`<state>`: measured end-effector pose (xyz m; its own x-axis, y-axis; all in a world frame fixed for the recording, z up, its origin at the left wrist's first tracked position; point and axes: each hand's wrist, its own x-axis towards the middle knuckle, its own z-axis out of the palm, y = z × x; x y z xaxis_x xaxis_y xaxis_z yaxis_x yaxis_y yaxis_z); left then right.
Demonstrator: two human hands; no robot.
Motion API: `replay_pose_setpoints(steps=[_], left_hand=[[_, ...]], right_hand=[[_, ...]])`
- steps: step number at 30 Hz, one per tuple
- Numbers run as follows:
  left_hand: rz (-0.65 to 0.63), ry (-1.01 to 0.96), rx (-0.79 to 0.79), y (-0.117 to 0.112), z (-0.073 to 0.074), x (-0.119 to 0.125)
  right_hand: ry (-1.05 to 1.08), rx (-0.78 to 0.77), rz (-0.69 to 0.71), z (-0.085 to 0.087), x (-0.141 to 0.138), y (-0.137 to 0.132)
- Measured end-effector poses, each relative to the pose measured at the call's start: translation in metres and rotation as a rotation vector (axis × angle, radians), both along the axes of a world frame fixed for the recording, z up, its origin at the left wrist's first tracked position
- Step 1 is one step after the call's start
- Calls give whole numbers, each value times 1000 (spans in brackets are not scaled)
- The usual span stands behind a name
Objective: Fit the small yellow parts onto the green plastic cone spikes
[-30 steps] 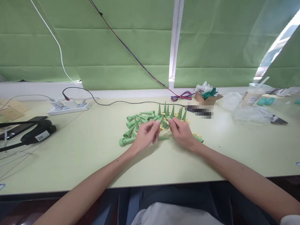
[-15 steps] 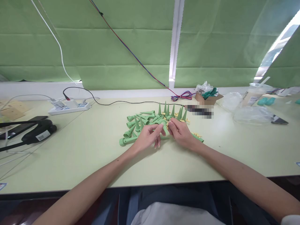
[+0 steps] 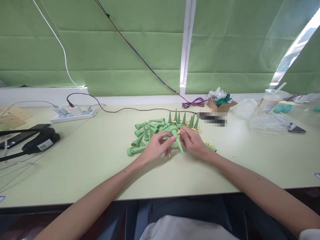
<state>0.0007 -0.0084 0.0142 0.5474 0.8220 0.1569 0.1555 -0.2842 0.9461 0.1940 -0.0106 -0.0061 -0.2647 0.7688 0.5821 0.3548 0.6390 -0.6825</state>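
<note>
Between the thumb and fingers of my left hand (image 3: 158, 145) is a green plastic watering spike (image 3: 178, 142), its point tilted down toward me and to the right. Close beside it, my right hand (image 3: 192, 141) is closed in a pinch; whatever its fingertips hold is hidden. Behind both hands lies a pile of green spikes (image 3: 146, 133), some on their sides. Several more spikes stand point up in a row (image 3: 184, 118) at the back. Small yellow pieces (image 3: 209, 144) lie right of my right hand, next to a partly hidden green part.
A white power strip (image 3: 73, 115) and a black strapped device (image 3: 41, 140) are on the left of the table. At the back right are a small cardboard box (image 3: 222, 106), a drink cup (image 3: 268, 101), clear plastic bags (image 3: 265, 122) and a phone (image 3: 297, 128). A black cable crosses the back.
The spike in my left hand has turned, and its long point now shows fully, aimed down and right. My hands have stayed almost in place.
</note>
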Motion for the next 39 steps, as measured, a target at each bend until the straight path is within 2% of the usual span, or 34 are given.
replay_pose_setpoints(steps=[8,15,29,39], left_hand=[[3,17,15,-1,-3,1],[61,-9,85,-1,-7,4],[181,113,513,6,-18,1],[205,130,665,6,-19,1]], right_hand=[[-24,36,-23,1,1,1],[-56,21,-61,6,0,-2],[-101,18,-87,7,-3,-2],[-106,-7,-89,4,-3,-2]])
